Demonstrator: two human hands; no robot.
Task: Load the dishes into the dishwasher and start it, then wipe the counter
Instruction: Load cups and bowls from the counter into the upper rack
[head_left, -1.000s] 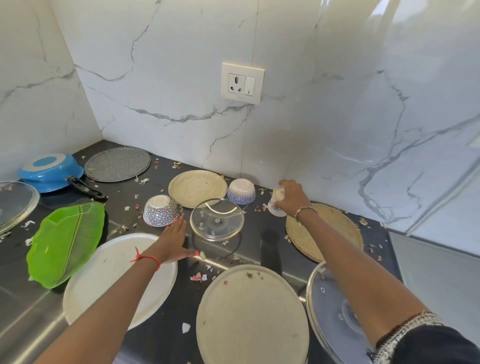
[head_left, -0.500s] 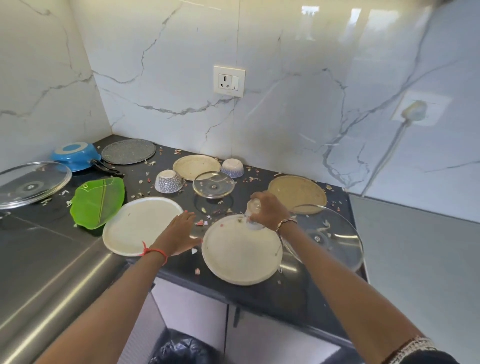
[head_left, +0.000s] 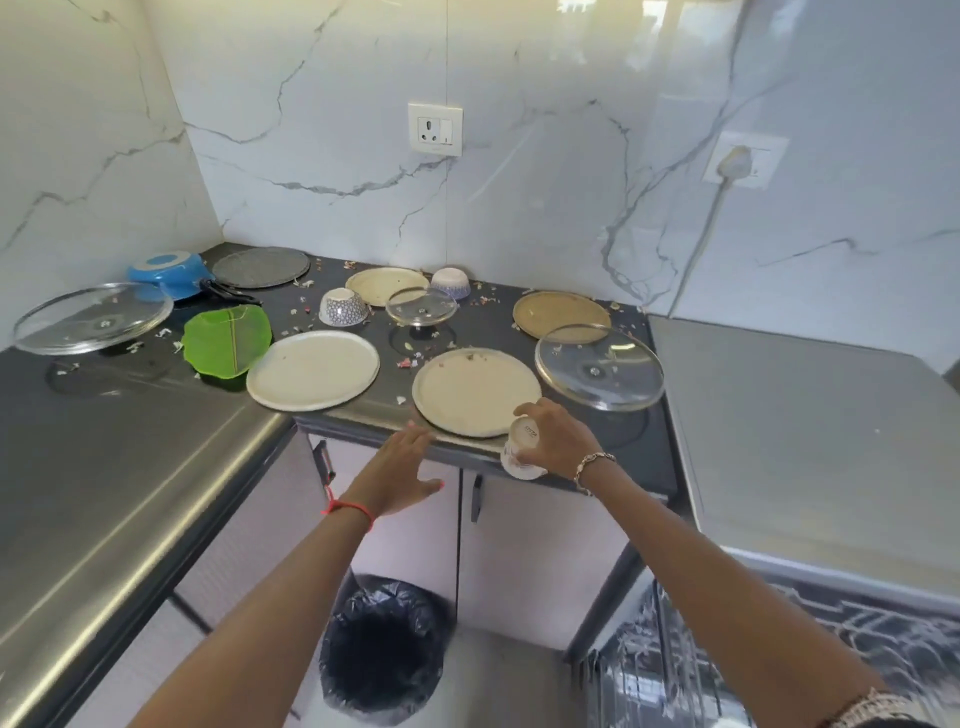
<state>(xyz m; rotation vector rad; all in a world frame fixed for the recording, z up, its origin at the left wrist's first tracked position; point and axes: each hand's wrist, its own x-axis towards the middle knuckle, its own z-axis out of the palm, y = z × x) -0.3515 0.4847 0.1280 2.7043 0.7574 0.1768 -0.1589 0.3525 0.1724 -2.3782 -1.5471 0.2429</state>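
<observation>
White cup (head_left: 523, 451) tipped, gripped by R-hand (head_left: 563, 441) fingers (head_left: 537, 410).

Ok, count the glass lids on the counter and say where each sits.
3. A large lid at the far left near the blue pan; a small lid in the middle, by the cream plate; a third lid at right, overlapping the tan plate. None seems hidden.

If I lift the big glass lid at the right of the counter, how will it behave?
Likely rigid and fragile: the glass lid is clear glass with a metal rim. Probably slippery, since its surface looks smooth and shiny. It seems raised off the counter, perhaps on its knob, so a push may rock it.
</observation>
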